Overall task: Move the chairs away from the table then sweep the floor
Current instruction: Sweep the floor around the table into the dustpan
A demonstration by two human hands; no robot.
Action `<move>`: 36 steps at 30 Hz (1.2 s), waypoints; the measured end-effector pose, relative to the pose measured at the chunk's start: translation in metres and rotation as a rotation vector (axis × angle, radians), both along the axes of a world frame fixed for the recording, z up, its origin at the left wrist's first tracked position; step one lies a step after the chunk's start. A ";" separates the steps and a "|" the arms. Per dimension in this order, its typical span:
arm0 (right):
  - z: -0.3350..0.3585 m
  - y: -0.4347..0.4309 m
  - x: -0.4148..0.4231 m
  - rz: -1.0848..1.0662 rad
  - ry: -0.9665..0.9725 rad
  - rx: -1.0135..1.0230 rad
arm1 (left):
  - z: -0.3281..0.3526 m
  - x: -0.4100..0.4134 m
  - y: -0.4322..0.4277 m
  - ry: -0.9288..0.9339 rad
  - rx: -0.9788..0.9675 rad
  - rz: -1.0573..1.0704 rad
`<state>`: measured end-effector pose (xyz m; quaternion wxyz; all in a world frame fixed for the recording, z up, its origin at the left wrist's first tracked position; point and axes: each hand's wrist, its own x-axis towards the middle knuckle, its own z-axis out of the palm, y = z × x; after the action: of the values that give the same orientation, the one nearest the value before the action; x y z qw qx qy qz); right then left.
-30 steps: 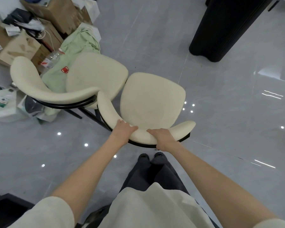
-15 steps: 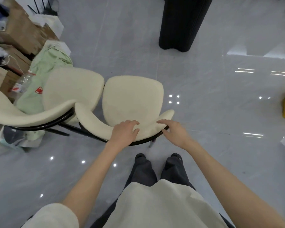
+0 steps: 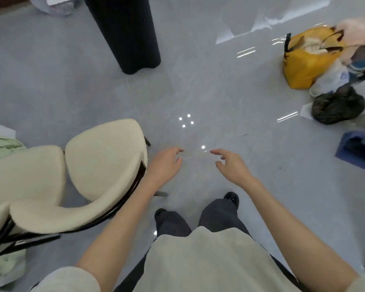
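Left hand (image 3: 165,163) and right hand (image 3: 230,165) hover mid-frame above the floor (image 3: 198,91), fingers loosely spread, holding nothing. Cream chair (image 3: 105,157) at centre left, just clear of the left hand; second chair (image 3: 25,171) just beside it.

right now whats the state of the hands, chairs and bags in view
left hand, open, fingers relaxed, holding nothing
right hand, open, holding nothing
near chair, upright, neither hand on it
far chair, upright, close beside the near chair
yellow bag, top open, pale stuff inside
black bag, crumpled in a heap
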<state>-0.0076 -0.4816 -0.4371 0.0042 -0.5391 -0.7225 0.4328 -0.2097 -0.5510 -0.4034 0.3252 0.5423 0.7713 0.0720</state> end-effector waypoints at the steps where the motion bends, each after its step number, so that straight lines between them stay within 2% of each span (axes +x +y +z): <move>1: -0.002 0.008 0.019 -0.034 0.004 0.004 | 0.000 0.014 0.014 0.004 -0.004 -0.019; 6: -0.004 0.057 0.134 -0.216 0.001 0.002 | -0.010 0.114 0.098 0.005 -0.013 -0.139; 14: 0.007 0.105 0.317 -0.558 -0.024 0.019 | -0.001 0.293 0.224 0.000 0.004 -0.466; 23: 0.006 0.147 0.448 -0.969 -0.013 -0.017 | -0.008 0.459 0.347 -0.043 0.011 -0.834; 32: 0.008 0.267 0.571 -1.203 -0.031 -0.047 | -0.014 0.623 0.514 -0.040 0.051 -1.109; 36: 0.023 0.324 0.632 -1.324 0.009 0.008 | -0.003 0.703 0.589 -0.024 0.119 -1.202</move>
<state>0.6239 -0.1573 -0.4143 0.2745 -0.8675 -0.2402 0.3383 0.4933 0.0383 -0.4066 0.2866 0.8996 0.3209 -0.0753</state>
